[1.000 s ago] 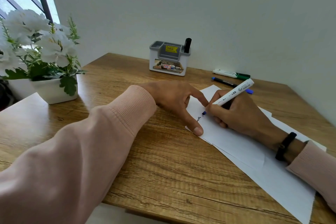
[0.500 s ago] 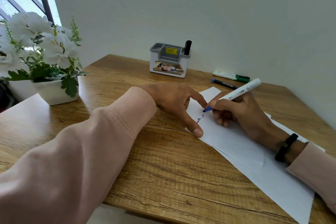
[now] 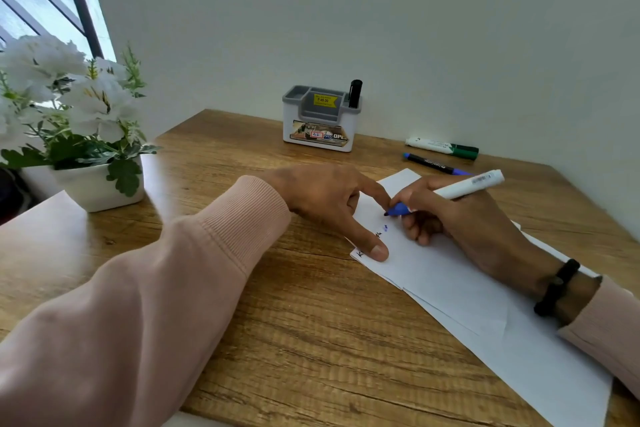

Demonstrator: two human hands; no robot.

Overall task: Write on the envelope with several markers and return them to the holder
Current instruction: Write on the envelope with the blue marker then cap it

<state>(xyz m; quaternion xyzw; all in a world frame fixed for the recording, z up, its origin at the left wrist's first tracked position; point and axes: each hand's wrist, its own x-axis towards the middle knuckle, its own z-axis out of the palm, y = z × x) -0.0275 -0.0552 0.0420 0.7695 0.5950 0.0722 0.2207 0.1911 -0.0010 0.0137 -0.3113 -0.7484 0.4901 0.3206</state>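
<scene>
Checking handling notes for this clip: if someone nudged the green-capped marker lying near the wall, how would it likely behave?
The green-capped marker lies flat on the bare table and looks round, so it would probably roll. Its slim, plastic-looking body suggests it is stiff and light.

Both arms are in a soft pale pink sweatshirt, kind of dusty peach. The left sleeve (image 3: 121, 305) looks baggy and ends in a ribbed cuff (image 3: 249, 218) with fine vertical lines. The right sleeve (image 3: 602, 329) is the same fabric, pushed back a bit from the wrist, where there's a chunky black band (image 3: 557, 287).
</scene>
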